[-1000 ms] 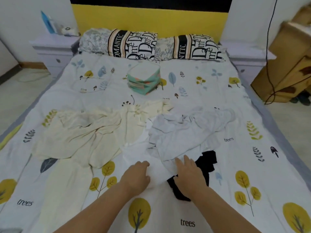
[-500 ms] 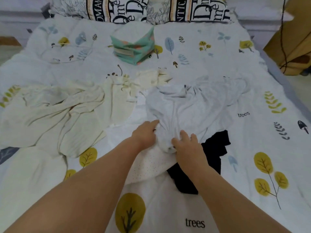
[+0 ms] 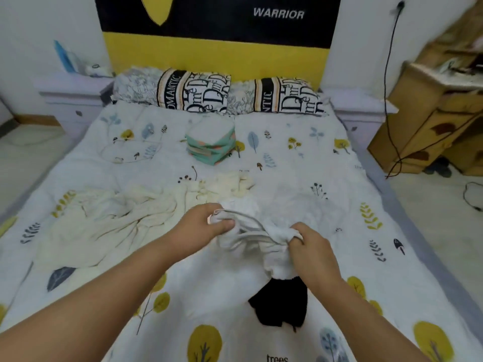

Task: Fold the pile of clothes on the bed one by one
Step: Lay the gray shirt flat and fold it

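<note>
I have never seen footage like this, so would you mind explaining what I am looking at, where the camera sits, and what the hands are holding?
There is no robot here. The camera is worn on a person's head and looks forward and down, so the two bare arms entering from the bottom belong to the wearer. The left hand and right hand both grip a bunched light grey garment above the bed. On the patterned cover lie a cream garment to the left and a black garment below the right hand. A folded teal stack sits near the pillows.
</note>
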The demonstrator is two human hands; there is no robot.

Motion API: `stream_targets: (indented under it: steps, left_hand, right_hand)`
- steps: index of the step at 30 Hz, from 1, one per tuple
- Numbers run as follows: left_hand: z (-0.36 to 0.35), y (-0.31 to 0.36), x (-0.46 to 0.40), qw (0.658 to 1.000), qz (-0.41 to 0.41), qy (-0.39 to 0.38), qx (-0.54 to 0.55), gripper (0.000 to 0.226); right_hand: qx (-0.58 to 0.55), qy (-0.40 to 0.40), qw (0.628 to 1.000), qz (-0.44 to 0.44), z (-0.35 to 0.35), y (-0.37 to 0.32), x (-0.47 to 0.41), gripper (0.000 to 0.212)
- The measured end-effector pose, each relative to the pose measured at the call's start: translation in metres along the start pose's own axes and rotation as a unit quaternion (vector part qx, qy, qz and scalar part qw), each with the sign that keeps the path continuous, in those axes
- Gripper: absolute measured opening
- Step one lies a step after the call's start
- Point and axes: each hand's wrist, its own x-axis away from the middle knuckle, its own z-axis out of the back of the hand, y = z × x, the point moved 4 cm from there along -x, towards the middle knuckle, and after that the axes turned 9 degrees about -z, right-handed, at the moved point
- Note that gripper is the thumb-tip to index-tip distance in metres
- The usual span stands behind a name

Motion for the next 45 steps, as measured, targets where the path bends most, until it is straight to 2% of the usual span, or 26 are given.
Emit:
stream_targets:
  steps: [4, 9, 13, 15, 17, 19, 22, 25, 28, 30, 32, 34, 37, 39, 41, 43, 45]
  left_hand:
    - [0.048, 0.092, 0.017, 0.992, -0.001, 0.01, 0.124, 0.011]
    - [0.099, 0.19, 0.052, 0.966, 0.003, 0.045, 0.254, 0.022]
    - [0.138, 0.254, 0.084, 0.948, -0.022, 0.069, 0.309, 0.024]
    - [0.161, 0.279, 0.1, 0.959, -0.049, 0.099, 0.261, 0.023]
    - [0.185, 0.297, 0.117, 0.972, -0.084, 0.143, 0.166, 0.021]
    - [0.205, 0.314, 0.134, 0.973, -0.109, 0.183, 0.094, 0.02]
    - [0.23, 0.333, 0.158, 0.965, -0.115, 0.226, 0.068, 0.02]
    - [0.248, 0.355, 0.178, 0.958, -0.123, 0.252, 0.064, 0.021]
    - [0.258, 0.373, 0.193, 0.954, -0.134, 0.255, 0.086, 0.021]
    - [0.263, 0.384, 0.204, 0.949, -0.148, 0.263, 0.095, 0.02]
    - [0.266, 0.393, 0.214, 0.94, -0.174, 0.274, 0.105, 0.02]
    - [0.267, 0.398, 0.223, 0.937, -0.191, 0.273, 0.106, 0.02]
    - [0.269, 0.394, 0.236, 0.943, -0.188, 0.258, 0.091, 0.032]
    - [0.27, 0.387, 0.244, 0.948, -0.184, 0.248, 0.074, 0.031]
    - [0.271, 0.38, 0.25, 0.952, -0.175, 0.246, 0.048, 0.021]
    - [0.272, 0.37, 0.256, 0.956, -0.158, 0.247, 0.011, 0.018]
    - [0.277, 0.355, 0.26, 0.967, -0.133, 0.216, -0.016, 0.008]
  right_hand:
    - [-0.052, 0.009, 0.998, 0.018, 0.058, -0.066, 0.036, 0.031]
    - [-0.089, 0.048, 0.992, 0.072, 0.126, -0.132, 0.098, 0.009]
    - [-0.094, 0.095, 0.985, 0.109, 0.177, -0.172, 0.146, 0.023]
    - [-0.142, 0.084, 0.981, 0.099, 0.2, -0.185, 0.163, 0.026]
    - [-0.188, 0.076, 0.976, 0.083, 0.218, -0.196, 0.176, 0.028]
    - [-0.218, 0.079, 0.969, 0.09, 0.233, -0.209, 0.191, 0.027]
    - [-0.255, 0.117, 0.953, 0.111, 0.255, -0.228, 0.217, 0.01]
    - [-0.24, 0.124, 0.949, 0.163, 0.264, -0.242, 0.244, 0.02]
    - [-0.145, 0.077, 0.963, 0.212, 0.26, -0.252, 0.273, 0.038]
    - [0.003, 0.095, 0.97, 0.222, 0.256, -0.254, 0.289, 0.051]
    - [0.164, 0.136, 0.949, 0.234, 0.248, -0.252, 0.3, 0.056]
    - [0.248, 0.185, 0.914, 0.262, 0.241, -0.249, 0.304, 0.039]
    - [0.202, 0.235, 0.903, 0.298, 0.24, -0.245, 0.305, 0.016]
    - [0.157, 0.249, 0.908, 0.297, 0.247, -0.247, 0.307, 0.019]
    - [0.106, 0.273, 0.919, 0.264, 0.263, -0.251, 0.311, 0.024]
    - [0.025, 0.29, 0.929, 0.228, 0.283, -0.254, 0.316, 0.026]
    - [-0.074, 0.274, 0.936, 0.207, 0.3, -0.257, 0.319, 0.028]
